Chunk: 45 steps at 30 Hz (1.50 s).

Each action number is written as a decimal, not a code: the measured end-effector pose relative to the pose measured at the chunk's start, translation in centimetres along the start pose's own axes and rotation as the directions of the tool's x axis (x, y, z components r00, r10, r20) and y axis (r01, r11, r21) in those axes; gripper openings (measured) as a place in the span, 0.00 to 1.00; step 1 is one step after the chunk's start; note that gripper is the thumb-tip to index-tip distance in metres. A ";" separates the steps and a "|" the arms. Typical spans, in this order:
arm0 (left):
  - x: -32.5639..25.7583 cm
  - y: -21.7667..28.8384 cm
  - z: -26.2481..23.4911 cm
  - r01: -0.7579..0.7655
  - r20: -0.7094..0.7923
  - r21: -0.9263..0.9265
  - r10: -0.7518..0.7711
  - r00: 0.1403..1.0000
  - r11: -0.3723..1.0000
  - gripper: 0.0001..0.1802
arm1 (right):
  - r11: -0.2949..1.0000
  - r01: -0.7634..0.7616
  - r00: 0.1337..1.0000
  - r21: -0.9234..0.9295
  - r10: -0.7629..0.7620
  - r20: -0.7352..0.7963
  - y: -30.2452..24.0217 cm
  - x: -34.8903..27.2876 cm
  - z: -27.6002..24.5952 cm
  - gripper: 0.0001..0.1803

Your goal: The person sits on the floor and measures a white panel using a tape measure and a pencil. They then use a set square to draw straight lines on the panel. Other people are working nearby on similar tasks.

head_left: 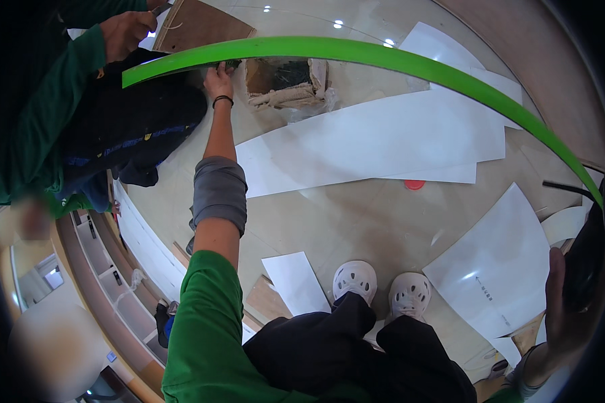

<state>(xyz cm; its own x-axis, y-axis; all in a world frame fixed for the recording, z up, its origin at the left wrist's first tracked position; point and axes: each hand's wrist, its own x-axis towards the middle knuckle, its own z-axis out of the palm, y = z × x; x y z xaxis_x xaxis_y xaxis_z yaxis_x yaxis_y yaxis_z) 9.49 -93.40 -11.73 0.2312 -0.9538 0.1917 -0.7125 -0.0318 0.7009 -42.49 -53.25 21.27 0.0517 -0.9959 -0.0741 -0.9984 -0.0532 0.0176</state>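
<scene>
Left hand (218, 82), grip unclear, just beside a long, smooth green strip (356, 51) and ragged brown box (286, 99).

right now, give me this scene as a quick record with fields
left hand: at the lower edge of the green strip, grip partly hidden
right hand: near the right rim of the view, grip unclear
strip: long, curved, spanning the upper view
box: open, beside the left hand
floor: white sheets, some overlapping
feet: white clogs
co-worker's hand: upper left, near a brown board
</scene>
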 end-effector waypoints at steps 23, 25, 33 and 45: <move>1.4 -4.9 6.5 -0.067 -0.328 0.096 0.096 0.940 0.993 0.20 | 0.995 0.098 0.986 0.011 -0.099 0.134 -3.7 1.5 -2.2 0.40; 1.8 -4.2 7.4 -0.053 -0.351 0.037 0.063 0.934 0.998 0.20 | 0.995 0.098 0.988 0.008 -0.098 0.117 -3.7 1.4 -2.0 0.41; -3.2 -4.2 2.3 -0.140 -0.165 -0.052 0.130 0.978 0.989 0.13 | 0.903 -0.131 0.988 0.408 0.152 -0.018 -2.4 -0.4 -0.7 0.38; -1.4 5.4 1.0 -0.401 0.077 0.020 0.398 0.914 0.916 0.12 | 0.986 -0.169 0.966 -0.009 0.164 -0.197 1.4 -1.9 1.3 0.30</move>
<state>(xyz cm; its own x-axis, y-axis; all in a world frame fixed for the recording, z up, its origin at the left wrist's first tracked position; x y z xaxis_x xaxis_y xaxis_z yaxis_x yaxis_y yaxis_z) 4.71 -92.53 -8.88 -0.1238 -0.9075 0.4014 -0.7583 0.3474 0.5516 -44.01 -51.32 20.14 -0.1097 -0.9857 0.1281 -0.9925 0.1156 0.0392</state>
